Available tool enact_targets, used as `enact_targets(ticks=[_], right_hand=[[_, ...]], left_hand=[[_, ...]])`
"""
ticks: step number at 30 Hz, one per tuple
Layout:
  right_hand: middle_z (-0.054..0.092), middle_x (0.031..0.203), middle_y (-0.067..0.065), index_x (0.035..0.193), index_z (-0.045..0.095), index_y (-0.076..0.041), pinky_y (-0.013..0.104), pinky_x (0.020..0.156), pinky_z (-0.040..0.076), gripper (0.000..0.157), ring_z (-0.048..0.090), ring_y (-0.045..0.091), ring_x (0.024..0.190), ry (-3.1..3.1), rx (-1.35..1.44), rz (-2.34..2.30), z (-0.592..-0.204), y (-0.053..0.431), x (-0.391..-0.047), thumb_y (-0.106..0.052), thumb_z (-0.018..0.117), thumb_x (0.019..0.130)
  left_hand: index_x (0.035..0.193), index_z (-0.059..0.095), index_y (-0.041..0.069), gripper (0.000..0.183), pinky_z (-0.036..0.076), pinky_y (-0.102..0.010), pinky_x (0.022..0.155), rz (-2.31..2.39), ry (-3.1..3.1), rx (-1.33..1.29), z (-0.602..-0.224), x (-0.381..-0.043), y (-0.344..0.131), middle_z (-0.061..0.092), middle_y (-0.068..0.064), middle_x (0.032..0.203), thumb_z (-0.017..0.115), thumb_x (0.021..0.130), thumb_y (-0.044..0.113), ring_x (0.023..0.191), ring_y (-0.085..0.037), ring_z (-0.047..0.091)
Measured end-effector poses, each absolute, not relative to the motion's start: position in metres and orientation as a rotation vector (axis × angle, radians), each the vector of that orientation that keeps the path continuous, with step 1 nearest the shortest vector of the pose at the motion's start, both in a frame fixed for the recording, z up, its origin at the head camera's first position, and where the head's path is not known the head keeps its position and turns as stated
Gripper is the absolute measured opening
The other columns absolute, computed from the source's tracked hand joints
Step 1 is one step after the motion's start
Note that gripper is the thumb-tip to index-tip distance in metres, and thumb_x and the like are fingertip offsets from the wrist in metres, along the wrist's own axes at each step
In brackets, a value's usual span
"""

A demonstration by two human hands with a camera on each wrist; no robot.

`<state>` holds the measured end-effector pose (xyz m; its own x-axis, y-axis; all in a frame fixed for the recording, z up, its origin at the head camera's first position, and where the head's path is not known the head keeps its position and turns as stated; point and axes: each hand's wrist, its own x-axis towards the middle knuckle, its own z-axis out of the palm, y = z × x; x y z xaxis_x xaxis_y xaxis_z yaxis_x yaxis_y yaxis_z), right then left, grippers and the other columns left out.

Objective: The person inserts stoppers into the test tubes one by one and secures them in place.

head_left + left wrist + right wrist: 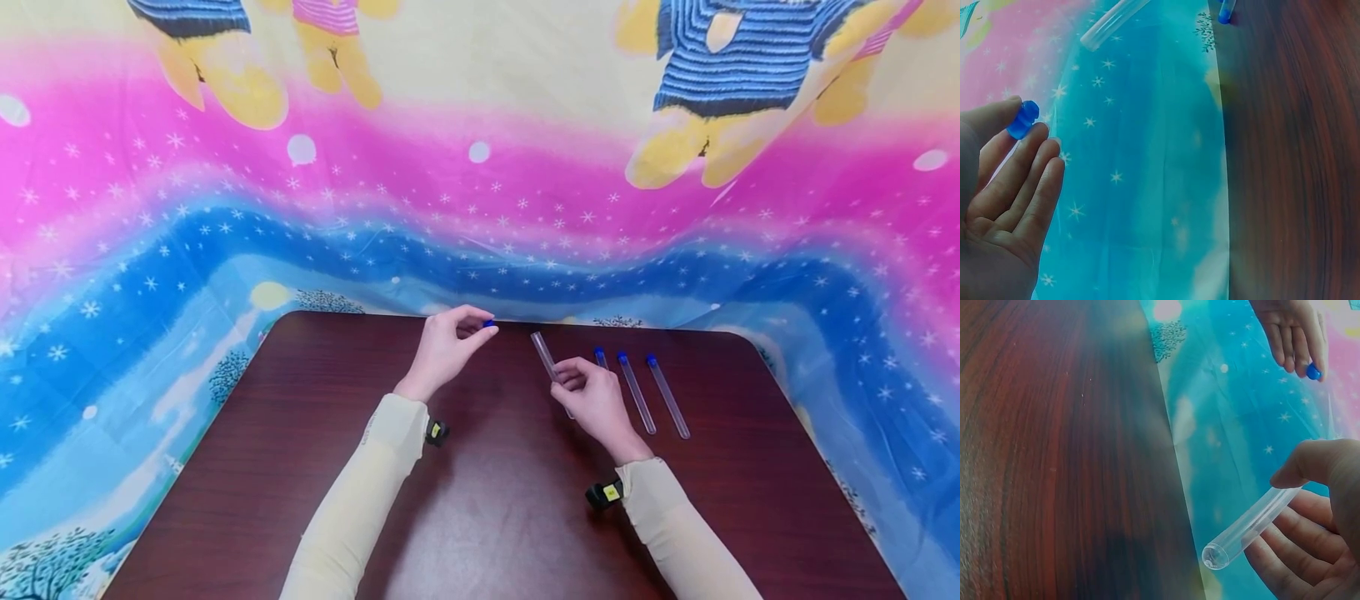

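Note:
Between thumb and index finger my left hand (444, 346) pinches a small blue cap (1023, 120), held up over the far part of the table. A clear test tube (1250, 528) is in my right hand (596, 402), gripped between thumb and fingers. In the head view its uncapped top leans up and left, apart from the cap. Just right of that hand lie several test tubes with blue caps, among them a middle one (637, 396) and a rightmost one (669, 398). My right hand partly hides the nearest capped tube (601, 358).
The dark wooden table (480, 517) has rounded far corners. A patterned cloth (480, 200) in pink, blue and cream hangs behind it and down both sides. A black wrist device (437, 432) sits at the left cuff, another device (604, 494) at the right.

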<state>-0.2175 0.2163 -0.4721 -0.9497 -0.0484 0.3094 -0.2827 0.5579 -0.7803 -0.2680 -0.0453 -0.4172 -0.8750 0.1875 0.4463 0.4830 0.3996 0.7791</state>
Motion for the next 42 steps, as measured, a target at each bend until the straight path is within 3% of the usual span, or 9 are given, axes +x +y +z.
enact_targets(ticks=[17, 24, 42], right_hand=[[0.073, 0.087, 0.000, 0.102, 0.075, -0.010, 0.029, 0.070, 0.059, 0.022, 0.069, 0.013, 0.074, -2.552, 0.296, 1.346, -0.477, 0.206, -0.217, -0.003, 0.080, 0.083], [0.073, 0.090, 0.001, 0.104, 0.074, -0.010, 0.030, 0.072, 0.059, 0.022, 0.069, 0.012, 0.076, -2.572, 0.307, 1.356, -0.476, 0.200, -0.216, -0.005, 0.080, 0.083], [0.072, 0.091, 0.003, 0.105, 0.073, -0.009, 0.030, 0.072, 0.060, 0.023, 0.069, 0.014, 0.077, -2.550, 0.342, 1.411, -0.479, 0.195, -0.214, -0.003, 0.079, 0.083]], left_hand=[[0.112, 0.077, 0.015, 0.019, 0.057, -0.031, 0.081, -1.471, -2.376, -0.613, -0.416, -0.267, -0.036, 0.074, 0.004, 0.097, 0.077, 0.094, 0.023, 0.085, -0.009, 0.069], [0.112, 0.076, 0.016, 0.019, 0.056, -0.026, 0.081, -1.465, -2.393, -0.614, -0.417, -0.267, -0.033, 0.074, 0.005, 0.098, 0.077, 0.094, 0.021, 0.086, -0.007, 0.069], [0.112, 0.076, 0.016, 0.019, 0.056, -0.026, 0.083, -1.460, -2.447, -0.641, -0.423, -0.265, -0.028, 0.075, 0.001, 0.106, 0.077, 0.094, 0.020, 0.093, -0.007, 0.069]])
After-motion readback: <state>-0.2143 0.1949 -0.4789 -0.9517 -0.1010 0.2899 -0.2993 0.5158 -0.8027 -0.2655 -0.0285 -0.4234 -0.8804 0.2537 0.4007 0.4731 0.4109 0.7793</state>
